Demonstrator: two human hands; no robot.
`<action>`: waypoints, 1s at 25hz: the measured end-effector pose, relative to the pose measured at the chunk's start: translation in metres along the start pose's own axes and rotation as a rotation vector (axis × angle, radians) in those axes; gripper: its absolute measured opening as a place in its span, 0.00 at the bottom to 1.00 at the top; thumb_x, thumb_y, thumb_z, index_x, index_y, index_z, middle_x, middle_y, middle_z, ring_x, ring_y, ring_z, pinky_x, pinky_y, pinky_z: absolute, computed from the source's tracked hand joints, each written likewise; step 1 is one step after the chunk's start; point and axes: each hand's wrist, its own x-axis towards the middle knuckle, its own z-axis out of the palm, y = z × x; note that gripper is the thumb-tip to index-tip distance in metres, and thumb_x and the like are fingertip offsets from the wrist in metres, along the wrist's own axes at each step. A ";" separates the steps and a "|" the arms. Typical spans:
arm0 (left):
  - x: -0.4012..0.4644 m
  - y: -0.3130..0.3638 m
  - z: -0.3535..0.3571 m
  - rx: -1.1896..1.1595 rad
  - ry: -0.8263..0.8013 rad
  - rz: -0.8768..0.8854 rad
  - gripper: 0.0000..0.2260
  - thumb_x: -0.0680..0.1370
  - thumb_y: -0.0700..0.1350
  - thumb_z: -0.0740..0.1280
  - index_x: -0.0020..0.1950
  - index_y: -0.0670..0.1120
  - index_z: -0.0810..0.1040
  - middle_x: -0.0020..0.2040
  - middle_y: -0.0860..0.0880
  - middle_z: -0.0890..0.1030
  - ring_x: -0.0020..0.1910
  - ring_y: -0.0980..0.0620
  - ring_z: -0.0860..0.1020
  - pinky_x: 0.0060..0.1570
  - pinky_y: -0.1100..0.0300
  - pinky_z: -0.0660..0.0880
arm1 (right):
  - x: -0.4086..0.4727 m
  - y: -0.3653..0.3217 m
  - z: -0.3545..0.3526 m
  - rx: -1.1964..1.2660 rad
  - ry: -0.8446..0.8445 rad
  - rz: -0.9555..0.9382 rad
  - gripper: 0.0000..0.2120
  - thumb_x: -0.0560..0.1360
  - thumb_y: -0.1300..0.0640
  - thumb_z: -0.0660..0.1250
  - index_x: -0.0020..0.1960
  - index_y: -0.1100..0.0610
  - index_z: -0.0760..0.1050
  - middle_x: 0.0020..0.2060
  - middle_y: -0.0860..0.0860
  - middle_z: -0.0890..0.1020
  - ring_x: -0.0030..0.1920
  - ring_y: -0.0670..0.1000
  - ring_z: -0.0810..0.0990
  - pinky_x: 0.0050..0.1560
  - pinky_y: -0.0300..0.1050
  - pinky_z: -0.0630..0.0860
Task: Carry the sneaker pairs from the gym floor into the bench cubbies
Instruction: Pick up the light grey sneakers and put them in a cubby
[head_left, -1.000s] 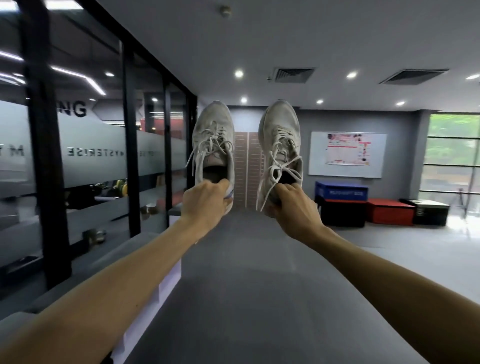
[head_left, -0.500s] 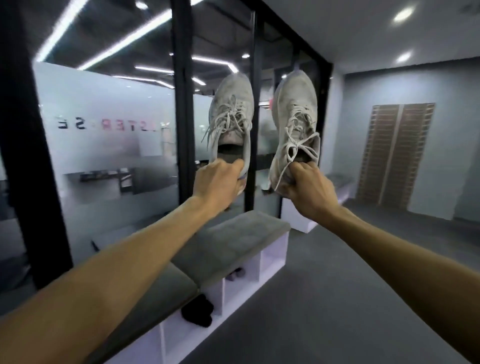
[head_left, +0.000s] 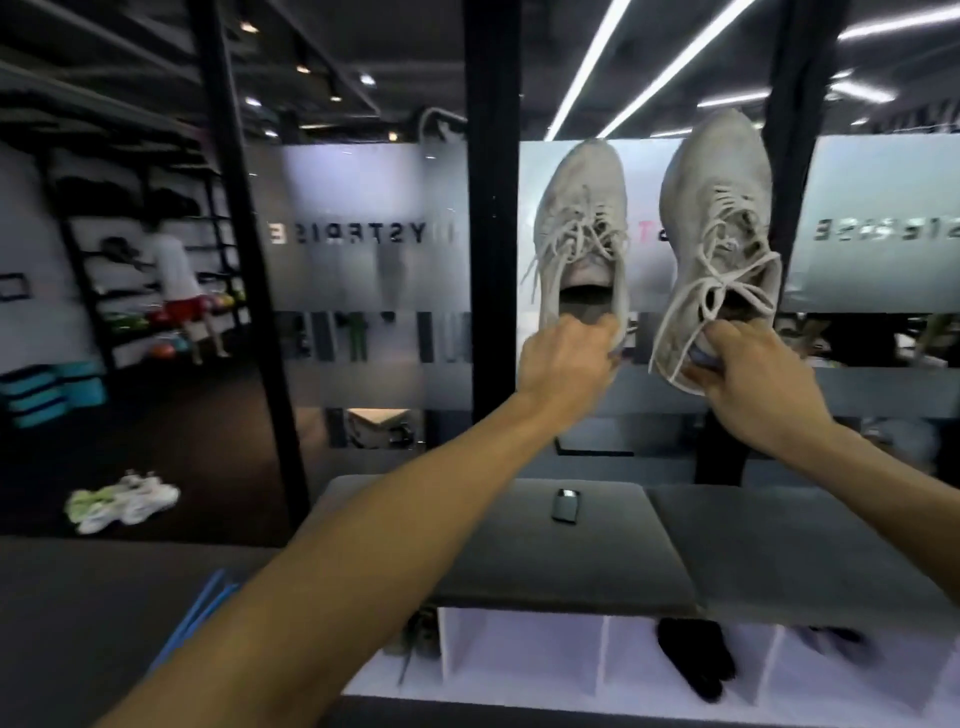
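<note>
Head view: sneakers gripped at the heels by left hand and right hand; bench now faced squarely, cubbies below hands — stowing judged next.

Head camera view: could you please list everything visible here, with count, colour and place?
Held sneakers: 2, pale grey, one in the left hand, one in the right, toes up.
Bench: 1, grey cushions over white cubbies, below the hands.
Small device: 1, dark, on the bench.
Black item: 1, in a cubby.
Floor sneakers: 1 pair, white and green, far left.
Glass wall: frosted, black frames, behind the bench.
Left hand: gripping a heel.
Right hand: gripping a heel.
</note>
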 end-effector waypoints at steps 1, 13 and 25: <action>-0.006 -0.009 -0.001 0.006 0.000 -0.022 0.12 0.77 0.51 0.63 0.56 0.45 0.73 0.43 0.40 0.77 0.43 0.38 0.77 0.34 0.55 0.64 | 0.002 -0.010 0.009 0.021 -0.013 -0.015 0.09 0.71 0.60 0.67 0.42 0.56 0.66 0.45 0.58 0.77 0.51 0.63 0.72 0.38 0.55 0.74; -0.067 -0.089 0.085 0.112 0.044 -0.056 0.10 0.77 0.45 0.65 0.56 0.43 0.74 0.42 0.41 0.77 0.42 0.41 0.76 0.35 0.53 0.68 | -0.014 -0.048 0.167 0.148 -0.032 -0.066 0.08 0.71 0.61 0.67 0.49 0.59 0.72 0.49 0.56 0.76 0.52 0.61 0.73 0.37 0.52 0.72; -0.239 -0.146 0.383 0.104 -0.007 -0.137 0.11 0.76 0.48 0.65 0.56 0.46 0.72 0.46 0.40 0.76 0.45 0.37 0.76 0.36 0.53 0.65 | -0.208 0.007 0.451 0.204 -0.011 -0.104 0.08 0.70 0.60 0.67 0.42 0.56 0.67 0.46 0.55 0.77 0.52 0.58 0.71 0.38 0.50 0.69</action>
